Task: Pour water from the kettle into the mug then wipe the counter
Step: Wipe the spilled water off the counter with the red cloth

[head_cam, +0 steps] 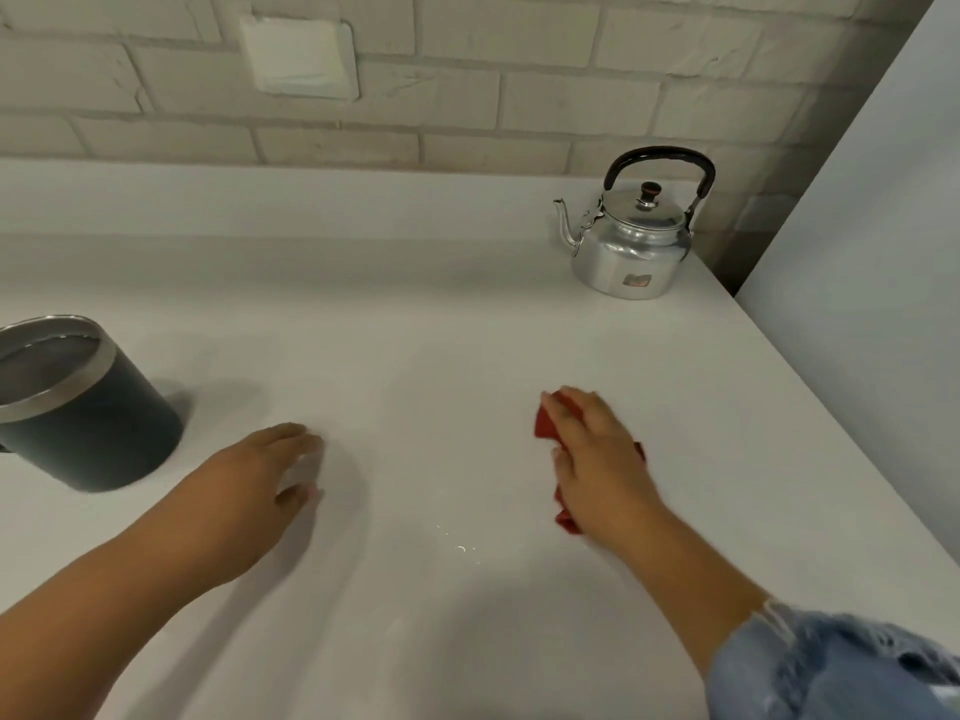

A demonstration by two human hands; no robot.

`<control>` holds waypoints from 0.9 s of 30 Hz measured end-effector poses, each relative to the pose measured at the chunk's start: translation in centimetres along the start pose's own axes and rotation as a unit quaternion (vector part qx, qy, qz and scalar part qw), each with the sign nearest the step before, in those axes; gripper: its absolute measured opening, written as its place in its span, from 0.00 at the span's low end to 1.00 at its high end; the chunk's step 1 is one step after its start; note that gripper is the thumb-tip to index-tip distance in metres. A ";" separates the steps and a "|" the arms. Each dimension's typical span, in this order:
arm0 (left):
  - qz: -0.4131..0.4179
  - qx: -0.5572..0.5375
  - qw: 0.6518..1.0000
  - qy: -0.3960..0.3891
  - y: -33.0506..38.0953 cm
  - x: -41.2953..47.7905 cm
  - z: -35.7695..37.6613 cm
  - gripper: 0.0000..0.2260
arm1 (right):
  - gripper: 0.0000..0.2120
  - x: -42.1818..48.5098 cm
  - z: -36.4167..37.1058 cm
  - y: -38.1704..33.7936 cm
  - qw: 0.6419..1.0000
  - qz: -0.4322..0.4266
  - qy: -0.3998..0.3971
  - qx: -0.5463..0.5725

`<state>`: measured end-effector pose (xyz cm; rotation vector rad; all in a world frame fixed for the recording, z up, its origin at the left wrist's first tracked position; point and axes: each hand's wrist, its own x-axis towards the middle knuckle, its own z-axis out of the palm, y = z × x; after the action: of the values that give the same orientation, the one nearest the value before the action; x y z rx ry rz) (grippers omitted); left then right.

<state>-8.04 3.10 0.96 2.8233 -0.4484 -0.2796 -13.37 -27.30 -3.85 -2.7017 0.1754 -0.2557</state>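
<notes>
A shiny metal kettle (635,240) with a black handle stands upright at the back right of the white counter (441,356), spout pointing left. A dark mug (78,407) with a steel rim sits at the far left, with water inside. My right hand (597,459) presses flat on a red cloth (546,423) on the counter, right of centre. My left hand (265,475) rests on the counter beside the mug, fingers spread, holding nothing. A few small water drops (460,545) glint on the counter between my hands.
A pale brick wall (467,96) with a white plate (298,54) runs along the back. The counter's right edge (831,433) slants toward me, with a grey wall beyond it. A blue denim sleeve (831,667) covers my right forearm.
</notes>
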 end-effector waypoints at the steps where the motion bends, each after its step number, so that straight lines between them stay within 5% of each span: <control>1: -0.005 0.007 1.000 -0.010 -0.2 0.0 0.2 0.23 | 0.25 -0.7 1.2 -1.3 1.000 -0.025 -0.001 -0.008; 7: 0.032 0.062 0.996 -0.048 -1.2 0.4 0.1 0.25 | 0.39 -3.2 4.5 -7.8 0.988 -0.141 -0.060 0.017; 9: 0.042 0.073 0.995 -0.055 -1.6 0.5 -0.2 0.25 | 0.34 -3.5 4.5 -9.1 0.977 -0.186 -0.085 0.067; 13: 0.048 0.065 0.994 -0.068 -2.1 0.3 -0.5 0.27 | 0.23 -1.7 1.7 -9.6 0.936 -0.093 -0.101 0.325; 16: 0.052 0.054 0.995 -0.067 -2.5 0.2 -0.4 0.28 | 0.23 1.9 -1.4 -6.5 0.931 -0.036 0.036 0.360; 21: 0.060 0.053 0.995 -0.063 -2.9 0.3 -0.1 0.28 | 0.21 8.2 -4.8 3.9 0.941 0.138 0.136 0.276; 27: 0.064 0.051 0.995 -0.064 -3.1 0.4 0.0 0.29 | 0.24 9.4 0.2 3.4 0.996 0.069 0.063 -0.004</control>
<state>-6.82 5.83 0.05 2.8708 -0.6864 -0.4246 -4.50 -31.86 -4.02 -2.6677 0.4008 -0.3853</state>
